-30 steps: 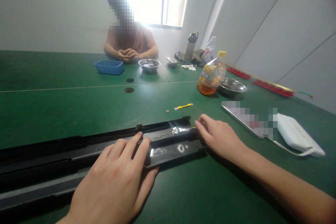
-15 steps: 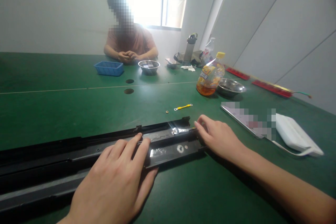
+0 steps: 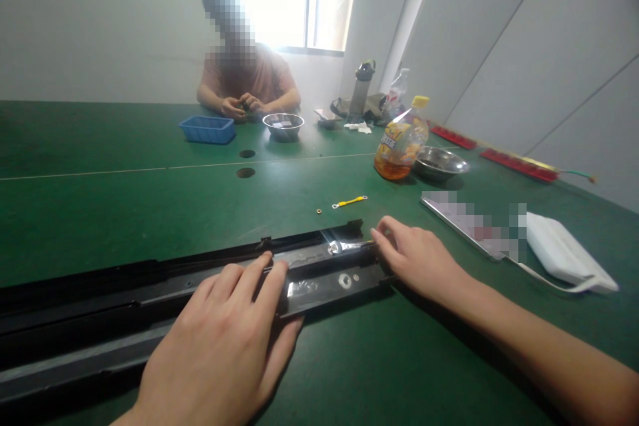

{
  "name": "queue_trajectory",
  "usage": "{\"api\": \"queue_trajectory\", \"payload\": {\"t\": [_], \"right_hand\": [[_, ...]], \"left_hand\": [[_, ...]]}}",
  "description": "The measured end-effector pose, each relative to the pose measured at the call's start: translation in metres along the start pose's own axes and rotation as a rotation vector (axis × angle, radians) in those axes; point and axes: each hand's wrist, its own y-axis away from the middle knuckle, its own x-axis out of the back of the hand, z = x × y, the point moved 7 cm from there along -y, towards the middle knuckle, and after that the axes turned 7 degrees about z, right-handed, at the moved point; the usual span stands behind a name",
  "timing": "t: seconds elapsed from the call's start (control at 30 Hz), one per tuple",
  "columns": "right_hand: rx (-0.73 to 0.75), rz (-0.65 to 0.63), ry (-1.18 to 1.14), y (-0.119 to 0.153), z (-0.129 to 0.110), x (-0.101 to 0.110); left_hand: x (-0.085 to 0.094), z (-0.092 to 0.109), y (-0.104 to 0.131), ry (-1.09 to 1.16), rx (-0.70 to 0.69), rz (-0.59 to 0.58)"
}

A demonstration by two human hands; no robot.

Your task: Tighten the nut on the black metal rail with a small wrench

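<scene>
Long black rail [image 3: 164, 287], one, lying on the green worktop [image 3: 124, 213] from the left edge to the centre of the frame, its end bearing pale round fittings. Left hand [image 3: 219, 339], lower centre: grip closed across the rail, fingers over the top, thumb at the near edge. Right hand [image 3: 419, 263], right of centre: grip pinching the handle end of a metal wrench [image 3: 349, 246], whose head lies at a round fastener inside the rail's end. Beyond the rail, centre: yellow lead [image 3: 350, 202] with ring ends; small ring-shaped part [image 3: 319, 212] just beside it. Right of frame: slim flat device [image 3: 456, 229], partly blurred, and white block [image 3: 569, 253] with cable. Upper right: yellow-capped bottle [image 3: 401, 146], partly filled, before a metal dish [image 3: 446, 161]. Upper centre: blue tray [image 3: 207, 134], steel bowl [image 3: 283, 130], seated person [image 3: 264, 76], hands together above the worktop.
</scene>
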Motion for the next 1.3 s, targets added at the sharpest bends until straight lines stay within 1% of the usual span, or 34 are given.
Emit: {"api": "queue_trajectory", "payload": {"t": [0.57,0.73,0.9,1.0,1.03,1.1,1.17,1.23,1.3], "right_hand": [[0.004,-0.010,0.016,0.000,0.001,-0.002],[-0.007,-0.015,-0.042,0.001,0.002,-0.001],[-0.063,0.036,-0.298,-0.002,0.009,0.003],[-0.142,0.060,-0.499,-0.008,0.012,0.004],[-0.189,0.038,-0.600,-0.009,0.012,0.002],[-0.306,-0.044,-0.831,-0.010,0.013,-0.005],[-0.408,-0.121,-1.011,-0.009,0.012,-0.010],[-0.465,-0.157,-1.093,-0.007,0.014,-0.011],[-0.473,-0.169,-1.107,-0.006,0.017,-0.011]], "left_hand": [[0.000,0.001,-0.002,-0.007,0.002,0.003],[0.001,0.002,-0.001,-0.012,-0.002,0.000],[0.001,0.001,0.000,-0.012,-0.002,0.003],[0.001,0.002,0.000,-0.013,0.001,0.000],[0.001,0.002,0.000,-0.013,0.002,0.000],[0.001,0.002,-0.001,-0.011,0.006,-0.005],[0.002,0.002,-0.001,-0.008,0.005,-0.005],[0.003,0.002,-0.001,-0.010,-0.002,0.005],[0.003,0.003,-0.001,-0.015,-0.006,0.013]]}}
